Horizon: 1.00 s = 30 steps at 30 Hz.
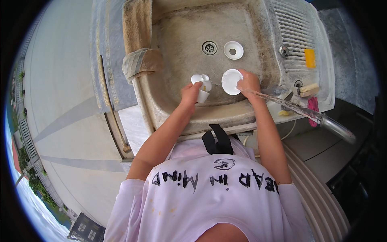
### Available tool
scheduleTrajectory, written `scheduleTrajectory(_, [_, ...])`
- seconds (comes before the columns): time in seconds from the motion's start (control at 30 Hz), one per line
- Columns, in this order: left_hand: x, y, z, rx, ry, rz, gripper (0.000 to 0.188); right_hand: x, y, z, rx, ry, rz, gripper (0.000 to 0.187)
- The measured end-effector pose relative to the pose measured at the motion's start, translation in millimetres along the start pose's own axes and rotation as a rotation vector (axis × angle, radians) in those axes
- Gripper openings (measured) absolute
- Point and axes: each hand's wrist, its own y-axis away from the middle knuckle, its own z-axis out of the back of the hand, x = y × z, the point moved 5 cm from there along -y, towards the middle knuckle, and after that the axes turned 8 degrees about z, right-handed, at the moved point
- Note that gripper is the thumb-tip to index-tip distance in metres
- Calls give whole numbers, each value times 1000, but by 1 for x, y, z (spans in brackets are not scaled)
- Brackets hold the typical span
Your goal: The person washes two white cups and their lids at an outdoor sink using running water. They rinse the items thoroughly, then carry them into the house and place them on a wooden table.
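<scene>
My right hand [250, 84] grips the rim of a small round white bowl [231, 82] above the stone sink [173, 36]. A stream of water [278, 101] from the metal tap [338, 128] runs toward this hand. My left hand [191, 94] is closed on a small white cup [203, 96]. Just beyond its fingers is another white piece with a rounded body and a small round opening [204, 84]; whether the hand holds it too I cannot tell. Farther in, a white dish with a round hole in its middle [238, 50] rests on the sink floor, right of the drain [209, 48].
On the right is a ridged washboard [296, 38] with a yellow block [310, 58]. A scrub brush [309, 90] and a pink cloth [313, 110] lie nearer the tap. A brown towel [137, 28] and a striped cloth [141, 64] drape over the left rim.
</scene>
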Motion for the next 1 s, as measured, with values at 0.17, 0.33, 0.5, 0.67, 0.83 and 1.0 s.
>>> scheduleTrajectory(0.17, [-3,-6,-44,77,-76,-26,28,41,27,54,-133,25,93,42])
scheduleTrajectory(0.33, [-9,-28,-85,137,-612,-338,32,76,45,81,-303,229,293,36])
scheduleTrajectory(0.5, [-20,-7,-123,136,-1137,-695,30,60,55,91,-348,459,293,36])
scheduleTrajectory(0.67, [-24,13,-127,110,-1310,-833,26,39,51,94,-291,403,72,39])
scheduleTrajectory(0.83, [-35,4,-84,103,-1134,-744,29,7,24,65,-228,304,33,33])
scheduleTrajectory(1.0, [-35,-15,-37,227,-632,-325,28,-21,-6,2,8,16,-52,33])
